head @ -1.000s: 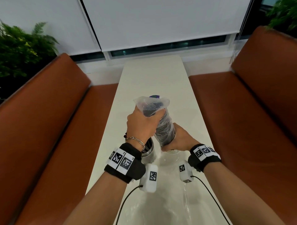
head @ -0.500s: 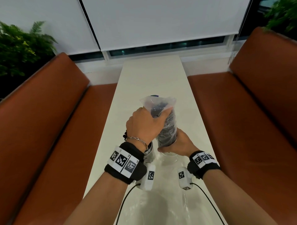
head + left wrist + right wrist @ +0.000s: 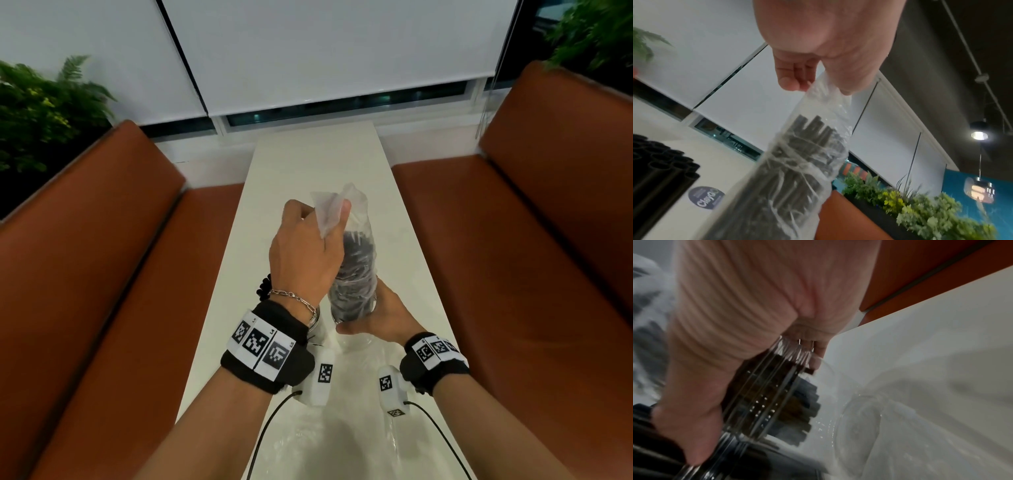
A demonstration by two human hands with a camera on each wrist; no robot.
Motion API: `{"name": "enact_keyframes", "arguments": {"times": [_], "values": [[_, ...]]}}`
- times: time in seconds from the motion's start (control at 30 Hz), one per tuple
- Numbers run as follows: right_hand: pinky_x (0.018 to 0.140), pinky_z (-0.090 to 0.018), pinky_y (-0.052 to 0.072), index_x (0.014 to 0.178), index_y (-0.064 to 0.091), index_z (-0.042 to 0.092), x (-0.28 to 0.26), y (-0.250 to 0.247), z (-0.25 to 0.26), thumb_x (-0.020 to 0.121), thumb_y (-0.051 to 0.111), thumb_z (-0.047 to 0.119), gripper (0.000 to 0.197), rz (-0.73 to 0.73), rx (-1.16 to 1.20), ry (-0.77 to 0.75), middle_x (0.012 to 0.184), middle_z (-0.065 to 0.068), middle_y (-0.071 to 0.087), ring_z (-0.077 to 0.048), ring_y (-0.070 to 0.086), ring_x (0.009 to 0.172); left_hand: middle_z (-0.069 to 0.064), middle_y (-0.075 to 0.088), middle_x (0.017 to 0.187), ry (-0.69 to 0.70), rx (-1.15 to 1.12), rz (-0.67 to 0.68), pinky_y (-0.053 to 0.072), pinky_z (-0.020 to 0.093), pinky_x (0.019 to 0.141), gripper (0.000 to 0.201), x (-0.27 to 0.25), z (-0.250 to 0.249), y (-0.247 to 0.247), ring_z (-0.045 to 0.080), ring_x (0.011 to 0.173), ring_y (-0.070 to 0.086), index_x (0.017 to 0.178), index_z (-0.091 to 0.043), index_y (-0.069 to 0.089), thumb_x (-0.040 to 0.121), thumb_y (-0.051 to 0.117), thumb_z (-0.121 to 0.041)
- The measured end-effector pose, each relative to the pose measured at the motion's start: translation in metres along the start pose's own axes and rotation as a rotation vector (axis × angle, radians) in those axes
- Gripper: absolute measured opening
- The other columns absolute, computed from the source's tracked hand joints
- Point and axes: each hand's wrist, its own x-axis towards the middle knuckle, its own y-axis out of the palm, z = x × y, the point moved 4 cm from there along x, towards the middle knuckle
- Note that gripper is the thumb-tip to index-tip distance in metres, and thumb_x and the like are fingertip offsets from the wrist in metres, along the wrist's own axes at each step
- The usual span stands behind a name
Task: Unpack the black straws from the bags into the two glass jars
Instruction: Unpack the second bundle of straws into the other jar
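A clear plastic bag with black straws inside stands upright, its lower end in a glass jar on the white table. My left hand pinches the bag's bunched top, above the straw ends. In the left wrist view the bag hangs stretched from the left hand. My right hand grips the jar at its mouth. The right wrist view shows the right hand round the jar's threaded neck, straws inside. A second jar is mostly hidden behind my left wrist.
Loose black straws stand upright at the left in the left wrist view. A round sticker lies on the table. Orange benches flank the narrow table on both sides. Crumpled clear plastic lies near the table's front end.
My left hand has moved up from gripping the bundle to pinching the bag's top, stretching the bag upward. The straws sit lower, in the jar. My right hand stays at the jar's mouth.
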Motion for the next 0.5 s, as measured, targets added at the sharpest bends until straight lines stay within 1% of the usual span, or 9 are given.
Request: {"name": "enact_keyframes", "arguments": {"times": [0.07,0.13,0.2,0.27,0.3,0.33,0.4,0.43,0.5], "values": [[0.092,-0.025,0.048,0.14,0.047,0.036,0.0,0.0,-0.001,0.052,0.105,0.037,0.106,-0.005,0.001,-0.018,0.129,0.016,0.061,-0.011,0.059,0.116,0.004,0.059,0.103,0.036,-0.002,-0.036,0.046,0.028,0.066,0.051,0.003,0.0,-0.001,0.021,0.072,0.061,0.101,-0.011,0.073,0.109,0.045,-0.052],[0.086,-0.02,0.051,0.135,0.05,0.034,-0.002,0.001,0.0,0.054,0.105,0.036,0.098,-0.003,-0.002,-0.032,0.121,0.02,0.064,-0.005,0.064,0.109,0.005,0.063,0.101,0.06,-0.013,-0.102,0.05,0.032,0.068,0.044,0.004,0.002,-0.007,0.021,0.075,0.061,0.104,-0.009,0.07,0.109,0.049,-0.047],[0.088,-0.023,0.056,0.131,0.053,0.032,-0.002,0.0,0.0,0.055,0.105,0.034,0.092,-0.011,-0.001,-0.035,0.116,0.022,0.066,0.0,0.064,0.106,0.007,0.067,0.101,0.074,-0.032,-0.173,0.051,0.034,0.07,0.04,0.009,-0.001,-0.013,0.023,0.08,0.062,0.107,-0.007,0.068,0.106,0.053,-0.044],[0.089,-0.025,0.056,0.128,0.053,0.034,-0.003,0.001,-0.003,0.056,0.105,0.034,0.089,-0.016,0.0,-0.025,0.114,0.023,0.066,0.004,0.063,0.103,0.006,0.07,0.102,0.076,-0.022,-0.146,0.055,0.037,0.074,0.036,0.011,-0.003,-0.014,0.026,0.086,0.067,0.111,-0.01,0.066,0.104,0.058,-0.045],[0.09,-0.027,0.056,0.127,0.053,0.033,-0.003,0.002,-0.003,0.056,0.104,0.035,0.088,-0.02,-0.013,-0.027,0.115,0.021,0.067,0.002,0.063,0.102,0.004,0.071,0.101,0.076,-0.024,-0.147,0.057,0.039,0.075,0.036,0.009,-0.005,-0.016,0.026,0.086,0.068,0.111,-0.011,0.066,0.104,0.059,-0.045],[0.093,-0.031,0.057,0.128,0.053,0.032,-0.003,0.002,-0.001,0.055,0.104,0.035,0.089,-0.024,-0.019,-0.031,0.116,0.018,0.068,-0.001,0.065,0.104,0.003,0.07,0.097,0.078,-0.033,-0.173,0.058,0.04,0.075,0.035,0.009,-0.008,-0.021,0.025,0.084,0.067,0.107,-0.011,0.065,0.104,0.059,-0.045],[0.1,-0.039,0.057,0.131,0.054,0.03,-0.002,0.002,0.0,0.052,0.104,0.036,0.094,-0.033,-0.018,-0.023,0.121,0.012,0.07,-0.013,0.068,0.11,0.002,0.064,0.086,0.084,-0.099,-0.282,0.054,0.036,0.068,0.033,0.01,-0.01,-0.036,0.02,0.073,0.06,0.094,-0.011,0.057,0.104,0.062,-0.042],[0.102,-0.04,0.057,0.131,0.054,0.029,-0.002,0.002,0.0,0.051,0.103,0.038,0.095,-0.039,-0.028,-0.022,0.123,0.011,0.07,-0.015,0.067,0.112,0.001,0.059,0.081,0.099,-0.137,-0.335,0.048,0.031,0.064,0.032,0.01,-0.014,-0.047,0.018,0.069,0.054,0.09,-0.013,0.053,0.103,0.064,-0.04],[0.103,-0.041,0.056,0.133,0.053,0.029,-0.003,0.002,0.001,0.047,0.102,0.043,0.1,-0.044,-0.045,-0.019,0.125,0.01,0.069,-0.016,0.067,0.115,0.0,0.057,0.079,0.142,-0.199,-0.428,0.039,0.018,0.062,0.03,0.005,-0.028,-0.072,0.015,0.064,0.048,0.089,-0.014,0.055,0.101,0.067,-0.039]]}}
